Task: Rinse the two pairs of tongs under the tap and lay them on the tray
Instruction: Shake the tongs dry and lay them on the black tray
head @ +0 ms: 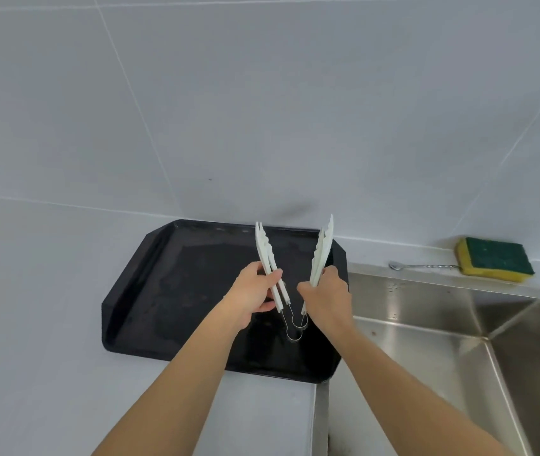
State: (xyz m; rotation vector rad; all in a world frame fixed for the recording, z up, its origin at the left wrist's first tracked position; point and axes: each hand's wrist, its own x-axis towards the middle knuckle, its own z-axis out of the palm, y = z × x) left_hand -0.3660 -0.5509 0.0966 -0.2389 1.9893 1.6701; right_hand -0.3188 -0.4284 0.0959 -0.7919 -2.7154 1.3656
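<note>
Left hand, fingers curled round the lower shafts of one pair of white tongs; right hand likewise closed round the second pair of tongs. Each hand is clamped on its own pair, the blades pressed nearly together. Both pairs point away from the person and slightly outward, so that they form a V: toothed tips at the far end and well apart, wire spring loops at the near end, close together or overlapping low over the tray. Whether the loops touch the tray cannot be told. Both forearms reach forward from the near edge, wrists roughly level, converging toward the middle.

Beneath the hands lies the black tray, resting on the white table against the tiled wall. To the right is the steel sink; on its far ledge lie a spoon and a yellow-and-green sponge. At the right edge a small grey form may be the tap, too little showing to tell.

Step in hand, as judged: the laying-down, both pairs being over the tray rather than the sink; whether they are wet cannot be told. The next move calls for lowering each pair flat onto the tray floor, side by side and clear of the rim, then opening the fingers.
</note>
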